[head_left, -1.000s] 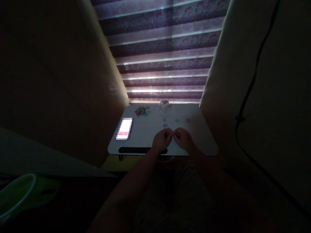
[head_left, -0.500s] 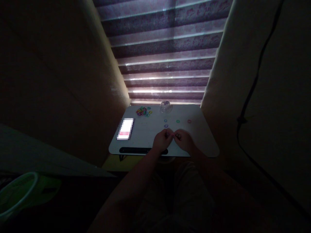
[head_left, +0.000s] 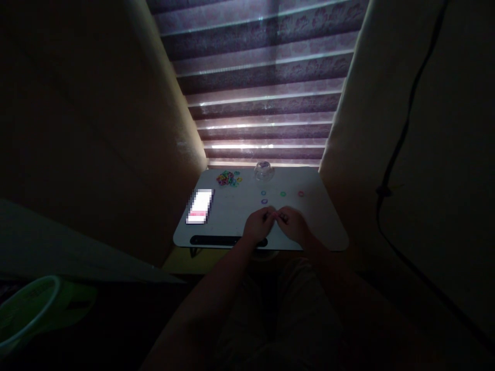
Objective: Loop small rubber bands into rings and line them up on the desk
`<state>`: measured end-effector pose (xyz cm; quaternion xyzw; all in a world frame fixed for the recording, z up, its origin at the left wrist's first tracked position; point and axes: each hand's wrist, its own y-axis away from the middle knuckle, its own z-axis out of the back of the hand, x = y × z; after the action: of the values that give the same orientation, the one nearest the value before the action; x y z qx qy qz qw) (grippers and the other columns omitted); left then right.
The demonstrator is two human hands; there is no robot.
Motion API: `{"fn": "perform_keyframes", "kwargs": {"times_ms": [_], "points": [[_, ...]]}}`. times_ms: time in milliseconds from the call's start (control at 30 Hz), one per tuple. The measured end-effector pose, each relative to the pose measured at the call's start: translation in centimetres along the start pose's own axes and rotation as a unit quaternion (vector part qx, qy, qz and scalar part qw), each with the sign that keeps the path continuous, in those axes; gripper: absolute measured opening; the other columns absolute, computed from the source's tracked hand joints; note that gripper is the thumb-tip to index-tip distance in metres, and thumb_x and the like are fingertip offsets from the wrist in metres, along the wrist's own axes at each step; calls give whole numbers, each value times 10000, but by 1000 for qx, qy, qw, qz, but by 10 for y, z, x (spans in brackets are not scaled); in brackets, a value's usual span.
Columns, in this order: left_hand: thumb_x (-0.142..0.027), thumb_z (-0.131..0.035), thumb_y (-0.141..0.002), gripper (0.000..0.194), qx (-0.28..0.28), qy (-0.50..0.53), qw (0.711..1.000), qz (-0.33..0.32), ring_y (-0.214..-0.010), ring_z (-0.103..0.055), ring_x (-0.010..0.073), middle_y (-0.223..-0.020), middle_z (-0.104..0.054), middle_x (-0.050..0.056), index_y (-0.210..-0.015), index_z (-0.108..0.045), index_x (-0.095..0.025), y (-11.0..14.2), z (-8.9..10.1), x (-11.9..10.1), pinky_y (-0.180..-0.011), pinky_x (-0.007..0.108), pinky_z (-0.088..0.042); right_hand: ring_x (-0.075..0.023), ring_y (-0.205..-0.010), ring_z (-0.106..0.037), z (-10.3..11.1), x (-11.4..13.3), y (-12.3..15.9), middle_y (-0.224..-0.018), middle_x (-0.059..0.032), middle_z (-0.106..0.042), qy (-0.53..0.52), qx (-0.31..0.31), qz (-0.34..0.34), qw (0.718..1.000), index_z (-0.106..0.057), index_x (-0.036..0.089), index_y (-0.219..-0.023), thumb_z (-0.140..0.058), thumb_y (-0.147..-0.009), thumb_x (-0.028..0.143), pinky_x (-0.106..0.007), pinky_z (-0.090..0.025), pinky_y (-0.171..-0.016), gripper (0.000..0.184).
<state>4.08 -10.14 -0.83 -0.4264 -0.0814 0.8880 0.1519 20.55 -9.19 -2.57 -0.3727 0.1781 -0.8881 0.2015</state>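
Observation:
Close together over the white table point(head_left: 232, 216), my left hand point(head_left: 258, 222) and my right hand point(head_left: 293, 222) meet at their fingertips. Both are closed in a pinch on what looks like a small pink hair tie point(head_left: 275, 214), mostly hidden by the fingers. Just beyond them lie a purple hair tie point(head_left: 264, 201) and a blue hair tie point(head_left: 263, 193). A green hair tie point(head_left: 283, 194) and a red hair tie point(head_left: 300, 194) rest further right. At the back left is a pile of mixed-colour hair ties point(head_left: 227, 179).
A clear container point(head_left: 264, 171) stands at the table's back edge. On the left lies a phone point(head_left: 200, 206) with a lit screen. A black strip point(head_left: 216, 240) runs along the front edge, partly under my left arm. A green basket point(head_left: 50, 304) is at lower left.
The view has shifted slightly. Both hands stay pinched together in the same place, with only small finger movements. The hair ties on the table have not moved.

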Motion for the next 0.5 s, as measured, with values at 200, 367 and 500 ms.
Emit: {"fn": "perform_keyframes", "kwargs": {"times_ms": [200, 367, 500], "points": [[-390, -487, -897, 280, 7, 22, 1000, 16, -768, -609, 139, -828, -705, 9, -884, -690, -197, -1, -1, -1, -720, 236, -448, -132, -597, -493, 0, 1, 0, -653, 7, -535, -13, -10, -12, 1000, -563, 204, -755, -578, -807, 291, -253, -370, -582, 102], [-394, -481, -901, 295, 5, 17, 1000, 12, -735, -607, 137, -794, -702, 3, -874, -700, -198, -1, -1, -2, -697, 232, -445, -135, -604, -524, 1, 4, 1, -730, -13, -580, -29, -25, -18, 999, -577, 211, -893, -588, -810, 284, -258, -407, -588, 111], [-406, -456, -914, 322, -6, -11, 1000, 4, -742, -608, 145, -808, -704, 10, -859, -700, -204, -1, -2, -3, -694, 240, -435, -142, -635, -563, 3, 6, 1, -859, -50, -627, -43, -27, -16, 999, -573, 211, -1074, -594, -810, 262, -268, -449, -613, 270]]}}
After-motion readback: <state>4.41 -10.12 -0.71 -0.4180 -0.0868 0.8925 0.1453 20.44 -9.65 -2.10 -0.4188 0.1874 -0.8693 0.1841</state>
